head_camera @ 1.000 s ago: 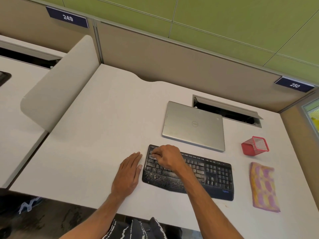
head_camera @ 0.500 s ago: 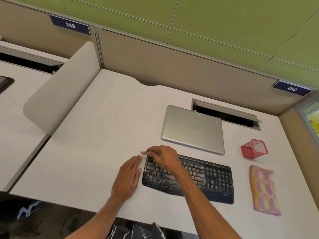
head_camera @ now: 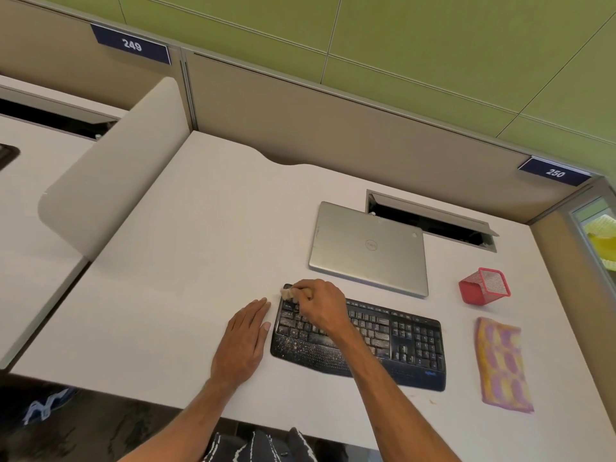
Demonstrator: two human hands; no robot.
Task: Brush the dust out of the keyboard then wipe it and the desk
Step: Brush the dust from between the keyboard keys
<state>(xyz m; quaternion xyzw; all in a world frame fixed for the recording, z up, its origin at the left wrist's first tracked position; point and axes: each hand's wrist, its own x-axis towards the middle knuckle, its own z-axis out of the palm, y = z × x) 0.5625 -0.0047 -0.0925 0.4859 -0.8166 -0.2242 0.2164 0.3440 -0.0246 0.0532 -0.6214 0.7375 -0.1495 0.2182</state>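
A black keyboard (head_camera: 393, 348) speckled with pale dust lies on the white desk (head_camera: 186, 248) near its front edge. My right hand (head_camera: 320, 306) grips a small brush (head_camera: 289, 292) with pale bristles at the keyboard's top left corner. Most of the brush is hidden in my fist. My left hand (head_camera: 245, 341) rests flat on the desk, fingers straight, just left of the keyboard. A pink and yellow cloth (head_camera: 501, 365) lies flat to the right of the keyboard.
A closed silver laptop (head_camera: 370, 248) sits behind the keyboard. A red mesh pen holder (head_camera: 485, 286) lies tipped at the right. An open cable hatch (head_camera: 430, 218) is cut into the desk's back. A curved divider (head_camera: 110, 181) bounds the left side.
My right hand with the brush has swept from the upper left keys out past the keyboard's corner, then come back onto that corner. My left hand has stayed in place.
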